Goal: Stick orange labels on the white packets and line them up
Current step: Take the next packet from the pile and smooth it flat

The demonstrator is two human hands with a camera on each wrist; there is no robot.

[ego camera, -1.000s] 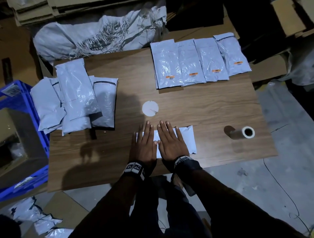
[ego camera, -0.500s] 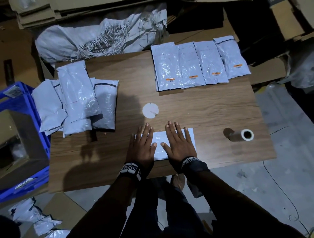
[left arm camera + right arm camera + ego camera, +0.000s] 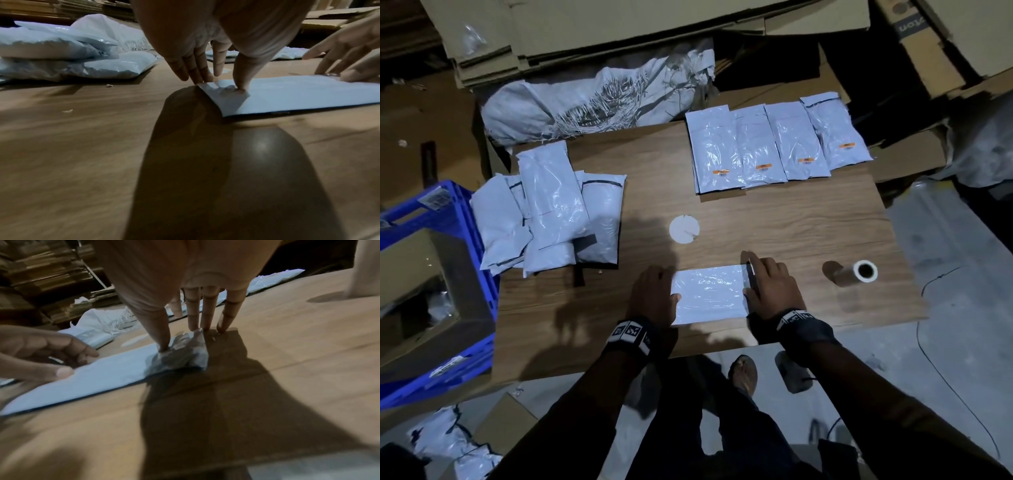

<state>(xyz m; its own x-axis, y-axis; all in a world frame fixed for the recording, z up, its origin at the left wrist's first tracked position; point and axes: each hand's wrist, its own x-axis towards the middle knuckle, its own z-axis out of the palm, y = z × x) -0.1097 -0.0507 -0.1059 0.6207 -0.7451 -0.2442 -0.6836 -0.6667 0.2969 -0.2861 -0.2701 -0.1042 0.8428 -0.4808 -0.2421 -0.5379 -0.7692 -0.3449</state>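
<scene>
Packet in work: a white packet (image 3: 710, 294) is laid flat, long side across, at the near edge of the wooden table (image 3: 808, 222), between the two hands.
Left hand (image 3: 655, 296): set at the packet's left end; the thumb is pressed on the top face, the fingers (image 3: 191, 65) are straight and touch the table beside that end.
Right hand (image 3: 770, 286): set at the right end; the thumb is pressed into the crumpled corner, the fingers (image 3: 207, 311) are straight, tips on the table beside it.
Labelled row: four white packets (image 3: 774, 144) with orange labels (image 3: 806, 160) are lined up side by side, far right.
Unlabelled heap: a stack of white packets (image 3: 551, 212) is piled far left.
Other items: a round white disc (image 3: 684, 229) at mid-table; a roll (image 3: 854, 272) near the right hand.
</scene>
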